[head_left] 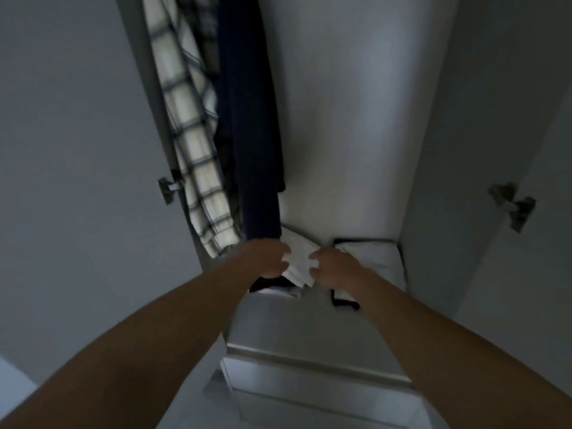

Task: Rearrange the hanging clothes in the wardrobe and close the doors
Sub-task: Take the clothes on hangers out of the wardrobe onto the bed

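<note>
Doors stand open, so closing is left for us. Our left hand [268, 258] and right hand [332, 267] each pinch a pale folded cloth [298, 263] on the lower shelf. Checked shirt [188, 144] and dark navy garment [247, 125] hang bunched at the wardrobe's left.

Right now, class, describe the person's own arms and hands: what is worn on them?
Both forearms are bare, with no sleeves in view. The left hand and right hand wear no gloves. No watch or bracelet shows; the blur hides whether the fingers carry rings.
</note>
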